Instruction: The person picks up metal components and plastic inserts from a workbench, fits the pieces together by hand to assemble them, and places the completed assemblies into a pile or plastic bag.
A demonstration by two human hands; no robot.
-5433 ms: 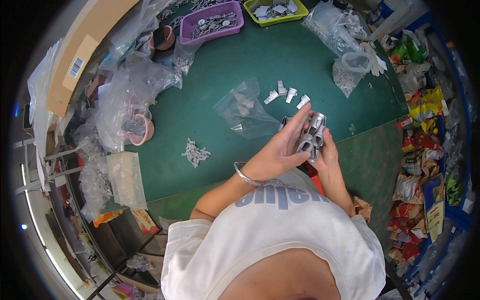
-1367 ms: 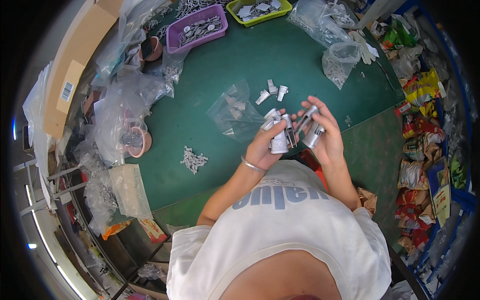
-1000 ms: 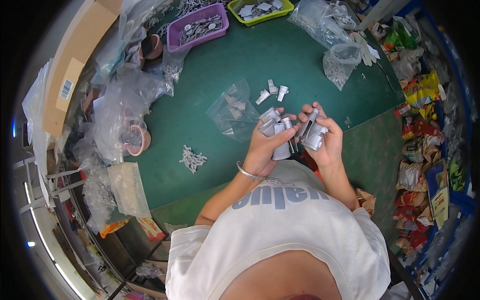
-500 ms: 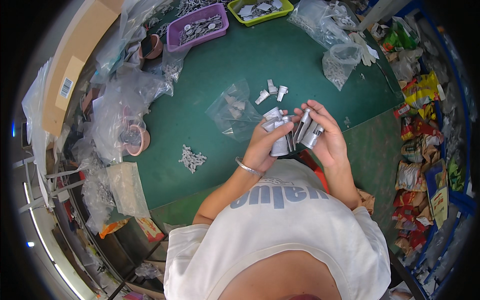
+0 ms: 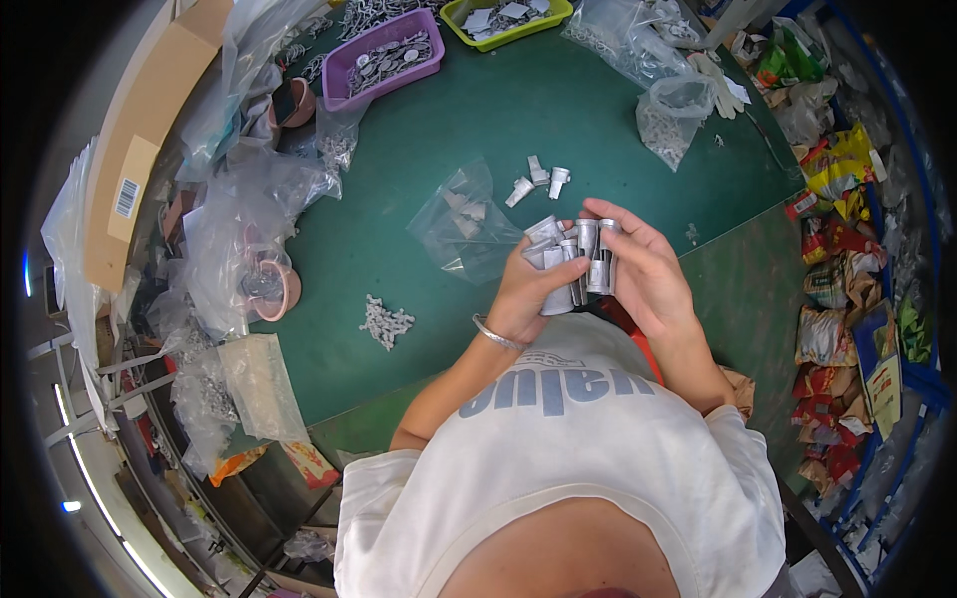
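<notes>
My left hand is closed round several silver metal fittings, tube-shaped with flared ends. My right hand is beside it, its thumb and fingers on more of these slotted tubes, which stand side by side against the left hand's bunch. Beyond my hands, 3 similar metal fittings lie loose on the green table. Left of them is a clear plastic bag with a few fittings inside. A silver bracelet is on my left wrist.
A pile of small grey parts lies at the left of the green table. Purple and yellow-green trays of metal parts stand at the back. A bag of parts is back right; plastic bags crowd the left.
My right hand has moved left, bringing its metal tubes against those in my left hand. The tubes now stand closer together and more upright. The view has shifted slightly.
</notes>
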